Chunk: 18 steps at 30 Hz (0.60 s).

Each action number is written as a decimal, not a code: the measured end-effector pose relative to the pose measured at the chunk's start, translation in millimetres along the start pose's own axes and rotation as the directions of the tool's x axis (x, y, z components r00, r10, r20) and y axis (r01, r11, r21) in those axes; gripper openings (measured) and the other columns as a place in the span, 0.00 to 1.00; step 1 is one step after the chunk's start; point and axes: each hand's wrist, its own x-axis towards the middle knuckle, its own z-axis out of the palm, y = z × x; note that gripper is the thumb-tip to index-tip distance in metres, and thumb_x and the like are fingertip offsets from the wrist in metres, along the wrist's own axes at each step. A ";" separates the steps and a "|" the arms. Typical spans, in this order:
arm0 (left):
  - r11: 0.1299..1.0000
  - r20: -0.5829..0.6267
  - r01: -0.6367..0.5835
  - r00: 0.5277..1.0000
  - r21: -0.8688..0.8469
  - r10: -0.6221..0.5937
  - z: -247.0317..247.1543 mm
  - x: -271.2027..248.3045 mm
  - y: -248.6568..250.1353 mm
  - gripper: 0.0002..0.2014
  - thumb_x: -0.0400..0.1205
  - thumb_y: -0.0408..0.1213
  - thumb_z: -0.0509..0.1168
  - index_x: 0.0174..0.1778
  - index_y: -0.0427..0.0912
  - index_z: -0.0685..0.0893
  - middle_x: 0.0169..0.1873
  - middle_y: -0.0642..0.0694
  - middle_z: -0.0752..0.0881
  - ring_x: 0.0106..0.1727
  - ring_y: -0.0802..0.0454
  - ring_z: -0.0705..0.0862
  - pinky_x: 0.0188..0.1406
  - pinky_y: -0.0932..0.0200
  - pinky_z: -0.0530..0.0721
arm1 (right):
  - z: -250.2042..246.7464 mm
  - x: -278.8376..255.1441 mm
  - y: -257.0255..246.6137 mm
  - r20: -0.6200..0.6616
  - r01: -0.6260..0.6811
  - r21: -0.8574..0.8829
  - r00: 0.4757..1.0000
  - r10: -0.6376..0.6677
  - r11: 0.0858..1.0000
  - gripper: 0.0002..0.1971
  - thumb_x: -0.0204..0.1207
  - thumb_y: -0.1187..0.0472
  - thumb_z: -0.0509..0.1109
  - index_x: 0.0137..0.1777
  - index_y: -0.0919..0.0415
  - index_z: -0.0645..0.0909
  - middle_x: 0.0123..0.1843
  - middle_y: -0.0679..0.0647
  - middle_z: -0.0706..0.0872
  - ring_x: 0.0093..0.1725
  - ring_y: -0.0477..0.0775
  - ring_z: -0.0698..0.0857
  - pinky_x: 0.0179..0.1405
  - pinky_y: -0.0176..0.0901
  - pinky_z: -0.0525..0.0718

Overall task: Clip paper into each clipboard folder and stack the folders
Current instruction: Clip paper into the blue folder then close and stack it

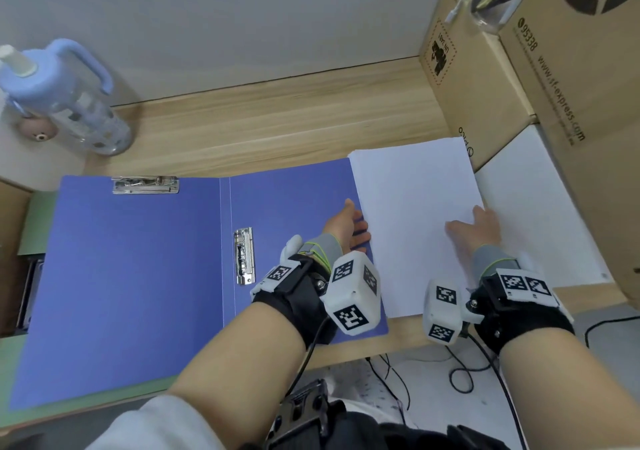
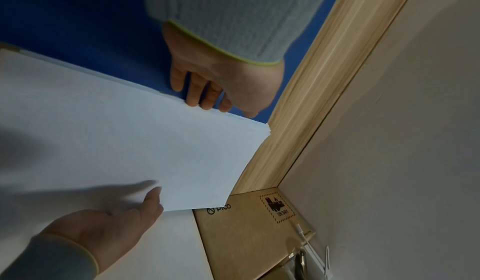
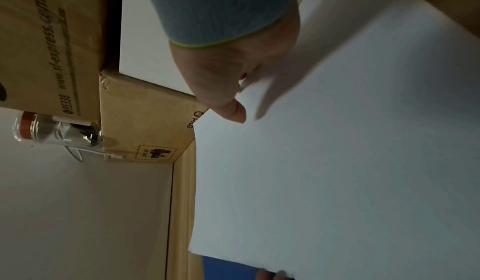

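Blue folder [image 1: 138,276] lies open flat on the desk [image 1: 277,120], spine running front to back, one clip [image 1: 144,184] at its far left edge, another [image 1: 244,255] beside the spine. Paper stack [image 1: 412,221] sits at the folder's right edge, long axis front to back. Left hand [image 1: 348,228]: fingers tucked under the stack's left edge, thumb above. Right hand [image 1: 476,228]: fingers spread flat on top; thumb possibly under the right edge, blurred. Stack must travel left; left hand is nearer the clips.
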 end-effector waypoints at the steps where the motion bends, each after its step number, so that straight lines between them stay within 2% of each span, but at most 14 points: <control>1: 1.000 0.001 -0.006 1.000 -0.002 0.006 -0.6 -0.2 0.7 0.26 0.88 0.54 0.46 0.71 0.40 0.74 0.58 0.44 0.79 0.57 0.48 0.77 0.64 0.49 0.73 | 1.5 0.5 0.2 0.002 0.006 -0.060 1.000 -0.005 0.998 0.36 0.75 0.59 0.64 0.83 0.58 0.55 0.85 0.50 0.53 0.83 0.57 0.55 0.80 0.57 0.60; 3: 1.000 0.000 -0.015 1.000 -0.008 0.015 -1.3 -1.4 2.1 0.26 0.88 0.53 0.46 0.74 0.40 0.72 0.66 0.42 0.79 0.58 0.47 0.77 0.66 0.48 0.72 | 4.4 0.9 0.4 0.014 0.003 -0.135 1.000 -0.001 0.991 0.36 0.76 0.58 0.63 0.83 0.58 0.53 0.85 0.50 0.48 0.84 0.57 0.50 0.82 0.58 0.56; 5: 1.000 0.003 -0.016 1.000 -0.020 0.016 -1.8 -2.1 2.3 0.27 0.88 0.53 0.46 0.75 0.40 0.72 0.71 0.42 0.78 0.60 0.46 0.78 0.64 0.49 0.72 | 6.4 0.1 0.4 0.037 -0.014 -0.153 0.999 0.020 0.988 0.38 0.77 0.58 0.63 0.84 0.56 0.50 0.86 0.49 0.42 0.85 0.56 0.43 0.83 0.59 0.50; 8: 0.999 0.018 -0.022 1.000 -0.044 0.023 -4.8 -1.3 0.3 0.28 0.88 0.54 0.44 0.76 0.41 0.70 0.73 0.40 0.77 0.71 0.43 0.77 0.68 0.50 0.70 | 9.5 0.5 -0.9 0.070 -0.020 -0.232 0.997 0.038 0.972 0.39 0.78 0.58 0.61 0.84 0.56 0.45 0.86 0.52 0.37 0.85 0.57 0.37 0.83 0.58 0.43; 10: 0.998 0.032 -0.023 0.999 -0.058 0.024 -6.0 -0.7 -0.8 0.29 0.88 0.55 0.42 0.77 0.41 0.69 0.73 0.40 0.76 0.73 0.42 0.77 0.69 0.51 0.69 | 10.3 0.9 -1.9 0.088 -0.015 -0.271 0.995 0.041 0.962 0.39 0.78 0.58 0.60 0.84 0.57 0.43 0.86 0.54 0.35 0.84 0.58 0.35 0.83 0.57 0.41; 12: 0.997 0.034 -0.033 0.999 -0.068 0.036 -5.0 -1.2 -0.2 0.29 0.88 0.55 0.42 0.77 0.40 0.70 0.73 0.40 0.77 0.66 0.43 0.80 0.66 0.51 0.70 | 10.1 0.1 -2.8 0.098 -0.016 -0.274 0.994 0.045 0.962 0.39 0.78 0.58 0.60 0.84 0.57 0.42 0.85 0.54 0.34 0.84 0.57 0.35 0.82 0.57 0.40; 15: 0.997 0.015 -0.053 0.998 -0.064 0.054 -2.3 -3.1 1.1 0.29 0.88 0.54 0.42 0.75 0.38 0.72 0.71 0.40 0.78 0.45 0.49 0.82 0.52 0.54 0.75 | 8.5 -2.8 -4.0 0.111 -0.020 -0.272 0.993 0.052 0.962 0.39 0.78 0.58 0.60 0.84 0.57 0.42 0.85 0.54 0.34 0.84 0.57 0.34 0.82 0.57 0.40; 16: 0.997 0.008 -0.058 0.998 -0.054 0.058 -1.6 -3.5 1.3 0.28 0.88 0.53 0.43 0.75 0.38 0.72 0.71 0.40 0.79 0.42 0.51 0.81 0.46 0.55 0.76 | 7.7 -3.3 -4.2 0.115 -0.020 -0.269 0.992 0.053 0.963 0.39 0.79 0.58 0.60 0.84 0.57 0.42 0.85 0.54 0.33 0.84 0.57 0.34 0.82 0.57 0.40; 18: 0.998 0.005 -0.056 0.998 -0.031 0.057 -1.1 -2.9 1.3 0.26 0.88 0.51 0.45 0.72 0.38 0.74 0.66 0.41 0.82 0.44 0.50 0.83 0.40 0.58 0.73 | 6.9 -3.8 -4.5 0.117 -0.022 -0.263 0.992 0.055 0.964 0.39 0.79 0.58 0.60 0.84 0.57 0.42 0.85 0.54 0.33 0.84 0.57 0.34 0.82 0.57 0.39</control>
